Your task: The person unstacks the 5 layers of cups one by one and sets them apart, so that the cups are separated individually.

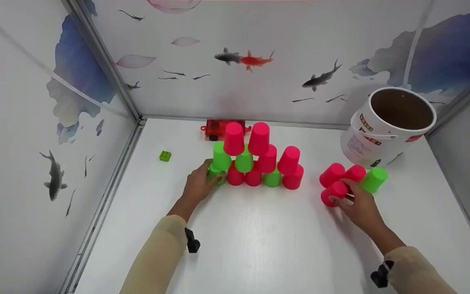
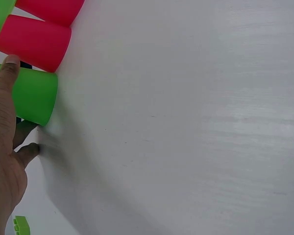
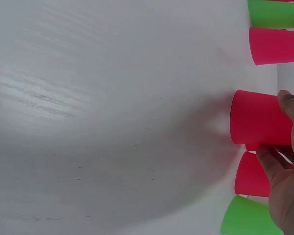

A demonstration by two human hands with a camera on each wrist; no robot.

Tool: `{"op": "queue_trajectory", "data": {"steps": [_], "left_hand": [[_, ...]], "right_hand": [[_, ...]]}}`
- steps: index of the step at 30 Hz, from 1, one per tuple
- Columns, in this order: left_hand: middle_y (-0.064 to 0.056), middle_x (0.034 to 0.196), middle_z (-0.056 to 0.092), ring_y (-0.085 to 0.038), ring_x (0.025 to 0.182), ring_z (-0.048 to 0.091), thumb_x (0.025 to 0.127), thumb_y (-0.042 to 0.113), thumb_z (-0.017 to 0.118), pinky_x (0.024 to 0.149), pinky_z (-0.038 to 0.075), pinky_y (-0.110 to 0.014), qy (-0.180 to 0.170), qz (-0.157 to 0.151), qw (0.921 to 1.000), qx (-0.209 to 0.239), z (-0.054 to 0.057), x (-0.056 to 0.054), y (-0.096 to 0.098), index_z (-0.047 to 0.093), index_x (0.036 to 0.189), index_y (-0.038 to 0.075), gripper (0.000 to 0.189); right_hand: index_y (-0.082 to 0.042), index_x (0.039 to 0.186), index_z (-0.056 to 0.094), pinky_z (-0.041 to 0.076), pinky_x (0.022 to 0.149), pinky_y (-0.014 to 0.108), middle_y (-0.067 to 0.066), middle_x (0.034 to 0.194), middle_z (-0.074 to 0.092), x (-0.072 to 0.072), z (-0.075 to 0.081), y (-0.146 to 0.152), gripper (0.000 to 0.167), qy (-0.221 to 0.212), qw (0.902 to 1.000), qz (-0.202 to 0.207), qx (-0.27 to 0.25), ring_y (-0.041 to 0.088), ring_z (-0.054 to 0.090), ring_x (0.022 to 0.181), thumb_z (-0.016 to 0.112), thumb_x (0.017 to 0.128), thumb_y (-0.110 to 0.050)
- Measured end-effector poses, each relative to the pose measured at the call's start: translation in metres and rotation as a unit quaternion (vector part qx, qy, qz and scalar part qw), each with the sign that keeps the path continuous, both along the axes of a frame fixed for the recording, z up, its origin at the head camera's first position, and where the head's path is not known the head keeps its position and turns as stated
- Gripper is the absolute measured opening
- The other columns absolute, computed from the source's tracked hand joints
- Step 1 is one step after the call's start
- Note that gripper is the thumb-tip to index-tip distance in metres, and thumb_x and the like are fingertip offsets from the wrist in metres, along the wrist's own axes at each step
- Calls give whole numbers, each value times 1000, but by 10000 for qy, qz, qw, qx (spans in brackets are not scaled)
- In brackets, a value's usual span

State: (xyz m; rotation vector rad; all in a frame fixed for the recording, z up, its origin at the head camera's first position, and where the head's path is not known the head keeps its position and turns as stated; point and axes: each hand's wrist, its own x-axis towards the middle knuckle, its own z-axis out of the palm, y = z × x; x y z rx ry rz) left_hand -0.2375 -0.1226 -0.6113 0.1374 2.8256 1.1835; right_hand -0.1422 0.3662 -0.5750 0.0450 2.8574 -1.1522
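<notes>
Pink and green plastic cups stand upside down in a stepped stack, with two pink cups (image 1: 260, 138) in its top row. At the stack's lower left end, my left hand (image 1: 196, 185) grips a green cup (image 2: 36, 95), its thumb on the near side and fingers beyond. A second green cup (image 1: 221, 154) rests above that one. Off to the right, my right hand (image 1: 361, 208) holds a pink cup (image 3: 259, 117) between thumb and fingers. Just behind it are two more pink cups (image 1: 332, 174), and a loose green cup (image 1: 374, 179) stands beside that hand.
A white bucket (image 1: 361, 149) with a handle stands at the back right. Behind the stack sits a red toy cart (image 1: 215, 128) against the wall. A small green toy brick (image 1: 165, 156) lies left of the stack. Printed panels enclose the white table (image 1: 267, 245).
</notes>
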Motion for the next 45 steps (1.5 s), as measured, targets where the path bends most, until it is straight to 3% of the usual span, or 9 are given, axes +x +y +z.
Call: {"op": "queue_trajectory", "data": {"steps": [9,14,19,24,26,30,31,33,45], "left_hand": [[-6,153,68,-30,146,62,102,50,78,123,50,-56,37,-12,10000,6,-2,1,0,51,161,21,71],[-5,154,67,-30,147,61,103,50,77,123,51,-55,-9,-10,10000,37,-1,0,1,50,162,22,70],[-5,151,69,-30,143,64,102,52,77,121,52,-55,71,-58,10000,2,-3,-2,0,51,161,22,71],[-5,144,72,-29,139,67,102,54,76,119,54,-54,169,-92,9998,-67,-3,-2,0,53,158,24,68],[-5,144,72,-29,138,67,102,54,76,119,53,-55,166,-87,9998,-8,-2,-2,0,53,158,24,67],[-5,144,72,-29,137,66,102,53,77,119,53,-55,179,-92,9998,68,-3,-1,-1,53,157,23,67],[-5,144,72,-28,137,66,102,53,77,119,53,-55,185,-90,9998,78,-3,-1,-1,53,157,23,67],[-5,144,72,-28,136,66,102,52,77,119,53,-55,201,-87,9997,79,-3,0,-2,53,157,22,67],[-5,147,70,-29,140,64,102,52,77,121,52,-55,95,-24,9999,112,-1,1,1,52,159,24,68]], "right_hand": [[-6,159,45,60,106,64,25,156,57,1,3,1,83,142,9998,-3,115,51,57,144,92,92,-20],[-5,153,53,61,102,66,22,145,66,1,12,-1,77,855,9950,157,498,47,66,133,95,89,-15],[-2,145,60,64,95,66,19,135,71,-3,29,-10,74,1789,9799,269,838,42,70,125,98,83,-9],[-4,148,61,64,93,67,20,140,68,-16,56,-28,74,2036,9761,403,640,44,67,129,97,84,-10],[-6,150,61,67,97,45,18,142,69,-24,66,-37,73,2095,9748,459,621,42,69,130,96,86,-12],[-7,150,62,66,100,40,15,141,73,-40,83,-58,70,2484,9643,669,630,39,74,126,94,89,-17],[-7,151,62,65,100,39,15,142,73,-44,87,-63,70,2558,9621,727,602,38,74,126,94,90,-17],[-6,151,62,64,100,60,16,143,72,-51,94,-75,69,2660,9587,871,508,38,74,127,93,91,-18],[-6,157,57,62,108,53,16,149,68,-82,114,-137,72,2681,9534,1382,-14,35,70,135,91,94,-21]]}}
